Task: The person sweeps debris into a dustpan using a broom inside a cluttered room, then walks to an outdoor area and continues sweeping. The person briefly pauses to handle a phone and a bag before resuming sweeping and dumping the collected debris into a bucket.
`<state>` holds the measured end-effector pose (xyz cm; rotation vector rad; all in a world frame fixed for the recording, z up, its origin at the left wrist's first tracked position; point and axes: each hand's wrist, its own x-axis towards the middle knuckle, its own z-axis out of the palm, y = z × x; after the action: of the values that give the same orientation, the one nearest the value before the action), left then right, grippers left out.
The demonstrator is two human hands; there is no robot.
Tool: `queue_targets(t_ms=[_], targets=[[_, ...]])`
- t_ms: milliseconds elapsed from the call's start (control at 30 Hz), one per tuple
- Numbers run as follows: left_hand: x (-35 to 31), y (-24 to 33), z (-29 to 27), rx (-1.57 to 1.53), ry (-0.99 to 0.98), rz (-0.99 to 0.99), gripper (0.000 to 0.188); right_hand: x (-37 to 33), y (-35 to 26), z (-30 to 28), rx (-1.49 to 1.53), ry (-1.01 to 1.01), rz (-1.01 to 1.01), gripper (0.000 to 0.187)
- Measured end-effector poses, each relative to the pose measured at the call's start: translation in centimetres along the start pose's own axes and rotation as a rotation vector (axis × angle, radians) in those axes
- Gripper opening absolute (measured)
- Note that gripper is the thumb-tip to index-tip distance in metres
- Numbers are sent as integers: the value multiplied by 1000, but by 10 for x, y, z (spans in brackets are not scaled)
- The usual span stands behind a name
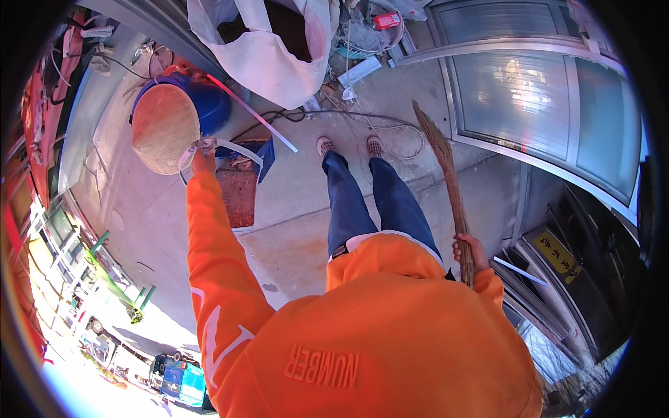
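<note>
My left hand [204,159] is closed at the pale hoop handle of a boxy bin [238,196], which has blue sides and a reddish, worn face. Some debris shows inside its top; whether it hangs or rests on the floor I cannot tell. Just past that hand, a round tan conical piece like a straw hat [164,129] leans over a blue drum [209,104]. On the right, my right hand [471,252] grips the handle of a twig broom [446,160]. Its bristles point away from me, up along the right side.
A big white sack [286,70] stands open ahead of my feet. A pink-white rod [254,115] and a dark cable [380,117] are near it. Framed glass panels [516,104] stand at the far right. Dark panels [564,272] lean closer on that side. A blue vehicle [182,380] is outside, lower left.
</note>
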<state>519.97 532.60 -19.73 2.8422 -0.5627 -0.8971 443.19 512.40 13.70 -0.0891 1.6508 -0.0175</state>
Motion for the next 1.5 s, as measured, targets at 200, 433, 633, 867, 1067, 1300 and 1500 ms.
queue_targets(t_ms=[200,433,633,867,1067,1300,1500], targets=[[16,3,-8,-83,-34,79,37,-9,-7,13,15,-16,-48,25],[15,8,-32,-161,-107,89,26,-18,-12,23,-15,-10,-44,28],[31,-9,-34,-113,-65,13,36,-16,-14,36,-36,-19,-26,27],[0,18,-31,-194,-194,-83,41,-25,-10,53,-42,-10,-40,26],[-12,-15,-45,-221,-120,42,35,-13,-15,46,-104,-37,-22,27],[-58,-11,-60,-236,-290,-76,49,-18,-28,54,-234,-95,-42,22],[-117,-39,-66,-124,159,-71,45,-14,-55,65,-474,-172,-69,23]])
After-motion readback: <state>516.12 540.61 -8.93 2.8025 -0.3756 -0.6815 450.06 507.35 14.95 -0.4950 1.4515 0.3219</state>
